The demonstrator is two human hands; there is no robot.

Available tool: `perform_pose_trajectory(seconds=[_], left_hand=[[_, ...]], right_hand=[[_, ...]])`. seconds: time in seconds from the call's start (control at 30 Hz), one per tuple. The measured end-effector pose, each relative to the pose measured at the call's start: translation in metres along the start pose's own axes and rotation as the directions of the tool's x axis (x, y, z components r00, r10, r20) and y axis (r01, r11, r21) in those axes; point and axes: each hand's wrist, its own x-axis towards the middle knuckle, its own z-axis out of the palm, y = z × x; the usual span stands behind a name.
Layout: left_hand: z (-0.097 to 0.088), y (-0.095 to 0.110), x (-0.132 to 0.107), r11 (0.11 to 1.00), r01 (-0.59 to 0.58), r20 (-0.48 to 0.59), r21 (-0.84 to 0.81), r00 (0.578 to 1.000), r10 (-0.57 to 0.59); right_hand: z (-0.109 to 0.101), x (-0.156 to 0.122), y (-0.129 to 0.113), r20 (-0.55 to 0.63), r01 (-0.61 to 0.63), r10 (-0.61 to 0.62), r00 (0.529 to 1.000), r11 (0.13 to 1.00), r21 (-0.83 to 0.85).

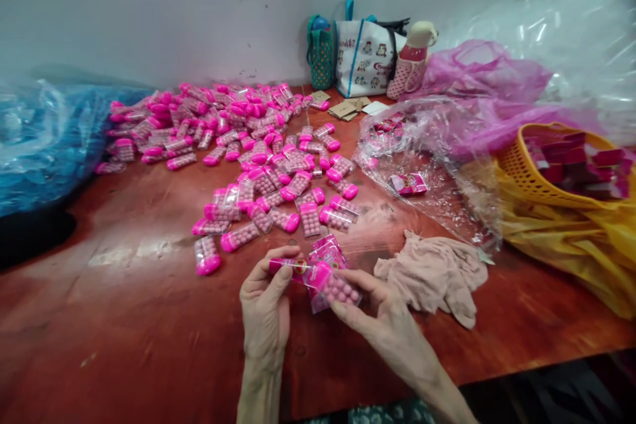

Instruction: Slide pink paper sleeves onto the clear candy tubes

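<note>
My left hand (265, 308) pinches the end of a pink printed wrapper (298, 269) near the table's front edge. My right hand (377, 308) grips a clear candy case with a pink cap (334, 288), full of pink balls, partly inside that wrapper. A few more pink wrappers (328, 250) lie just beyond my fingers. A big heap of the same pink-capped cases (258, 159) spreads over the red-brown table (124, 291) from the middle to the far left.
A beige cloth (432, 275) lies right of my hands. Clear plastic sheeting (427, 159) holds a pink packet (408, 183). A yellow basket (556, 165) of red boxes sits on a yellow bag at right. Blue plastic (44, 139) lies left; bags (362, 53) stand by the wall.
</note>
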Motion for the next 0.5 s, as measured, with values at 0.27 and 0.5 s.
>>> perform_pose_trajectory(seconds=[0.27, 0.5], left_hand=[[0.0062, 0.0015, -0.0027, 0.999, 0.047, 0.14, 0.014, 0.989, -0.048], [0.0055, 0.0008, -0.0046, 0.999, 0.032, 0.167, -0.019, 0.986, -0.029]], right_hand=[[-0.0084, -0.0049, -0.009, -0.037, 0.005, -0.011, 0.999, 0.988, -0.157], [-0.0088, -0.0072, 0.0004, 0.142, -0.19, 0.163, 0.976, 0.96, 0.204]])
